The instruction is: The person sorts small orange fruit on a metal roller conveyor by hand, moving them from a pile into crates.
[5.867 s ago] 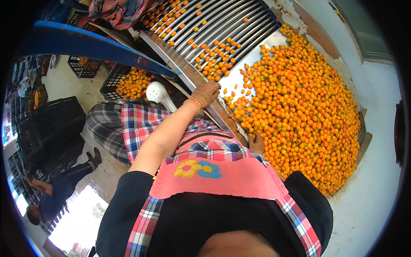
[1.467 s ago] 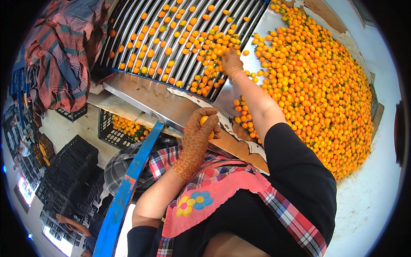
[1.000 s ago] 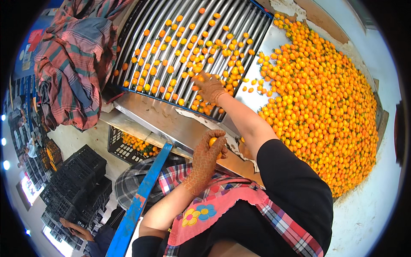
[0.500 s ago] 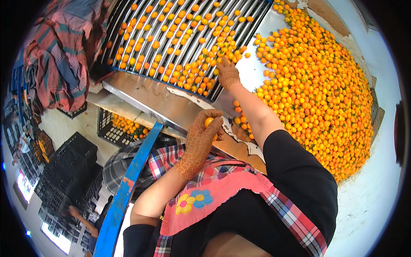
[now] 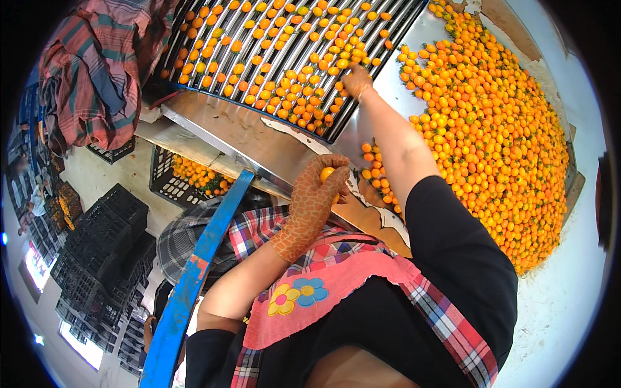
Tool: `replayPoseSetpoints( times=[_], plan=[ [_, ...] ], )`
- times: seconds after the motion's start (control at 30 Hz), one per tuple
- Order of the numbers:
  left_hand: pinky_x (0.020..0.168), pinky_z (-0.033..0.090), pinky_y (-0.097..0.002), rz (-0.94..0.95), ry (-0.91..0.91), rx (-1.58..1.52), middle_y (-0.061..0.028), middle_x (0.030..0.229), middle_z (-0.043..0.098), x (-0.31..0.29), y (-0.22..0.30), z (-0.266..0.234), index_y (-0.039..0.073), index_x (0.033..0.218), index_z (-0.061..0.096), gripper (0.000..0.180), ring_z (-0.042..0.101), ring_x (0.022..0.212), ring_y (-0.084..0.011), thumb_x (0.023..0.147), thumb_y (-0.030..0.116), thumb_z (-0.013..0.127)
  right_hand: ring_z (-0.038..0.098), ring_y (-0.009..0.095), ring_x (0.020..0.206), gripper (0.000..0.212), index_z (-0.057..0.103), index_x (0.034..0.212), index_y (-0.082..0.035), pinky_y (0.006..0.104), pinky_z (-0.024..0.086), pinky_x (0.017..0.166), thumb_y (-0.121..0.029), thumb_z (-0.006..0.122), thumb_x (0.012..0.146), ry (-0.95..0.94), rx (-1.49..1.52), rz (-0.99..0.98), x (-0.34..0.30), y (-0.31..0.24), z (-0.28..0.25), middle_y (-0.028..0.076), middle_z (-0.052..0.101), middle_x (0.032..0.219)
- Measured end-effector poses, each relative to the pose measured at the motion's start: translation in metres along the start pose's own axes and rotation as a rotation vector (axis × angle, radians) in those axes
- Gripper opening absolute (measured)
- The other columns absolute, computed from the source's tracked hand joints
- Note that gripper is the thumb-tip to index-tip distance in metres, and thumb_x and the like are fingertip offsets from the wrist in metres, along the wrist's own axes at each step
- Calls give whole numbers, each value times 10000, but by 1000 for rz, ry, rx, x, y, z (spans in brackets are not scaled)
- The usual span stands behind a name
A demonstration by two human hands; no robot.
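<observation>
My left hand (image 5: 318, 194), in an orange-brown patterned glove, is held in front of my apron, with bent fingers closed round small orange fruit (image 5: 327, 173); another one shows lower between the fingers. The fruit looks like kumquats or cherry tomatoes. My right hand (image 5: 358, 82), gloved alike, reaches to the right edge of the metal roller conveyor (image 5: 213, 55). Its fingers lean over loose fruit on the rollers, partly apart and partly hidden, gripping nothing I can see. Many more fruits (image 5: 294, 97) lie scattered across the rollers, thickest near the front right corner.
A large heap of the fruit (image 5: 491, 155) covers the metal table at right. A blue bar (image 5: 200, 265) slants past my left arm. A black crate (image 5: 162, 178) with fruit stands below, near stacked black crates (image 5: 97, 239). A plaid cloth (image 5: 97, 84) hangs at upper left.
My right hand has moved slightly up and right along the conveyor edge, its fingers less spread. Fruit near it has shifted on the rollers. My left hand keeps its hold on the fruit.
</observation>
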State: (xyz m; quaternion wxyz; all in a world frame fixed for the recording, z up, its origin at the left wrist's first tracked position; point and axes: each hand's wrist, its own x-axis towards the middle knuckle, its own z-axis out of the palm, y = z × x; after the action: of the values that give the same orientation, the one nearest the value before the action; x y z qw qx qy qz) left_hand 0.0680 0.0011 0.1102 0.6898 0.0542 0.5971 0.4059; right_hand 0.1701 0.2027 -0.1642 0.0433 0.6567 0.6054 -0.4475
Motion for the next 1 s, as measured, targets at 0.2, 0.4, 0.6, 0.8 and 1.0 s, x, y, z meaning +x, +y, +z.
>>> replayPoseSetpoints(
  times=[0.2,0.4,0.6,0.8,1.0],
  plan=[
    [588,492,-217,9,6,-4,-50,804,570,2,1,1,4,1103,558,255,559,675,-88,902,156,596,377,339,1312,798,198,1470,-150,393,400,1035,-284,585,784,-49,-186,46,27,-22,-4,156,217,1508],
    [595,502,-225,35,27,-27,-47,818,572,2,4,1,4,1100,555,246,558,680,-83,905,150,590,495,314,1188,490,414,1372,-172,429,455,975,-245,521,899,-83,-521,-315,-48,-94,22,94,363,1433],
    [638,508,-242,9,59,-47,-34,844,570,2,5,-1,38,1079,559,213,573,714,-107,884,117,593,597,287,1053,221,612,1078,-103,420,526,802,-154,522,883,-58,-521,-666,-28,-112,60,100,599,1122],
    [644,503,-242,8,102,-108,-31,846,574,1,1,-8,40,1079,559,219,571,711,-108,879,117,602,639,290,982,247,619,1075,-74,412,538,761,-184,566,860,-205,-728,-714,-24,-151,62,125,654,1016],
    [630,499,-239,9,118,-95,-31,834,576,1,0,-11,30,1069,564,221,564,699,-101,886,145,609,639,235,805,314,584,1073,-25,356,540,690,-240,606,845,-341,35,-544,-19,-136,70,103,627,888]
  ],
)
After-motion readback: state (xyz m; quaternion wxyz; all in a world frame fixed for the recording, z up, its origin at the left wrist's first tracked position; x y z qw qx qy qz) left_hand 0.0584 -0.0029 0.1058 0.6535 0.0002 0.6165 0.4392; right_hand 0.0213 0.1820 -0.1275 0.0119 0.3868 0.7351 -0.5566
